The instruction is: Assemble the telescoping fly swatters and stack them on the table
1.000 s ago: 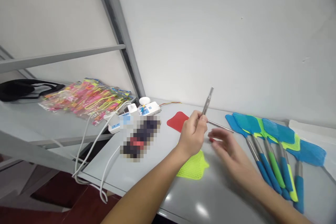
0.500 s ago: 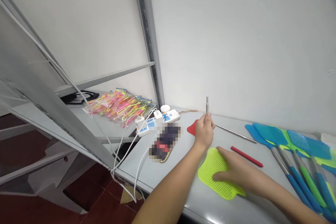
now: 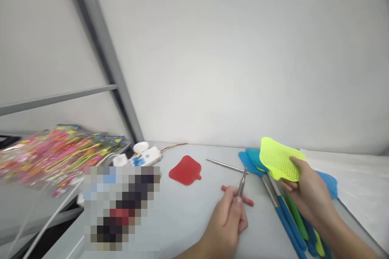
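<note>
A slim metal rod [image 3: 242, 183] pokes up from my left hand [image 3: 225, 220], which is closed around its lower part. My right hand [image 3: 313, 192] pinches a lime-yellow perforated fly swatter head [image 3: 278, 158] and holds it raised over a pile of fly swatters [image 3: 287, 214] with blue and green grips. Behind my left hand lies a red handle grip [image 3: 249, 202], partly covered by my fingers. Farther back, a second metal rod [image 3: 223, 164] rests on the table. Left of it lies a red fly swatter head [image 3: 186, 171], flat on the surface.
A blurred-out object [image 3: 124, 208] lies at the table's left. Behind it is a white power strip [image 3: 153, 157] with plugs and cables. Bagged colourful items [image 3: 67, 153] cover the left shelf, beside a grey metal post [image 3: 106, 48]. White sheeting [image 3: 361, 186] lies at right.
My right hand has lifted the lime swatter head off the table and carried it right, over the pile. My left hand, still gripping the rod, has moved nearer, uncovering the red head. The view has turned right.
</note>
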`<state>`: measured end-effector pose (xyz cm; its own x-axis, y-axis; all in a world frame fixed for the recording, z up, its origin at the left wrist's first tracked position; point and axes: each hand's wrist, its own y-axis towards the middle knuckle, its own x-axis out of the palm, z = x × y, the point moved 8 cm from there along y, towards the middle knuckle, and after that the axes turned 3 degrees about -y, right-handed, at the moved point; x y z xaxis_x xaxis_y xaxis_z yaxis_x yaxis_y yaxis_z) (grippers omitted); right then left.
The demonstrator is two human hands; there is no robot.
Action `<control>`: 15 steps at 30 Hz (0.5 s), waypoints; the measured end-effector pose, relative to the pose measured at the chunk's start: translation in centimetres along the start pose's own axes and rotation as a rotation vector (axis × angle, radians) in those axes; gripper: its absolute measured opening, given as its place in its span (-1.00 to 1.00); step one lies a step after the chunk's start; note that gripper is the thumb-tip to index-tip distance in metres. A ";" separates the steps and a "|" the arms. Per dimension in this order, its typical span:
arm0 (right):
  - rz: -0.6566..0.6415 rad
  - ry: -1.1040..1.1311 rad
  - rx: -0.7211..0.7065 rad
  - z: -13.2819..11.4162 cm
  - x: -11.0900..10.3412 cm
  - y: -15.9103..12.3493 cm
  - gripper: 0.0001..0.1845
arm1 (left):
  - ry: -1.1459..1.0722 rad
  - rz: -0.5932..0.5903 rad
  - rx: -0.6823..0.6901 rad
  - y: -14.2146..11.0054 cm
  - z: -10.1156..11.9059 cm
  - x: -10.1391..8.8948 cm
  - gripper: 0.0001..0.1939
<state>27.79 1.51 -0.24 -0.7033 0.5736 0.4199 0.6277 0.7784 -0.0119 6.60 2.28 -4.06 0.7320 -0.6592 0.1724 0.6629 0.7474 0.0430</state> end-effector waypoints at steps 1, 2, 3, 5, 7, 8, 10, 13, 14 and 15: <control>0.033 0.029 0.045 0.5 0.1 -0.5 -0.77 | 0.013 -0.041 -0.025 0.0 -0.6 0.6 -0.60; 0.028 0.035 0.049 0.6 0.6 -1.1 -0.75 | 0.023 -0.071 -0.055 0.0 -1.2 1.0 -0.60; 0.023 0.009 0.033 0.5 1.2 -1.6 -0.72 | 0.032 -0.096 -0.083 0.0 -1.7 1.3 -0.60; 0.048 -0.111 0.015 0.3 1.7 -2.5 -0.67 | 0.044 -0.126 -0.133 0.1 -2.3 1.5 -0.60; 0.066 -0.221 -0.044 0.0 1.9 -3.0 -0.63 | 0.057 -0.148 -0.166 0.1 -2.5 1.6 -0.59; 0.072 -0.255 -0.083 -0.3 1.9 -3.2 -0.62 | 0.064 -0.154 -0.177 0.1 -2.5 1.6 -0.58; 0.072 -0.279 -0.144 -0.7 1.7 -3.4 -0.63 | 0.078 -0.161 -0.191 0.0 -2.4 1.6 -0.57; 0.071 -0.267 -0.128 -0.5 1.4 -3.2 -0.66 | 0.105 -0.170 -0.194 -0.2 -2.1 1.7 -0.57; 0.072 -0.258 -0.113 -0.4 1.3 -3.1 -0.67 | 0.116 -0.177 -0.193 -0.2 -2.0 1.7 -0.58; 0.074 -0.249 -0.105 -0.4 1.3 -3.0 -0.67 | 0.123 -0.181 -0.191 -0.2 -2.0 1.7 -0.59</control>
<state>25.13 -0.15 0.72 -0.7062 0.6833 0.1854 0.7027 0.7085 0.0653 8.06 0.87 -5.70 0.6051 -0.7941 0.0572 0.7935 0.5955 -0.1258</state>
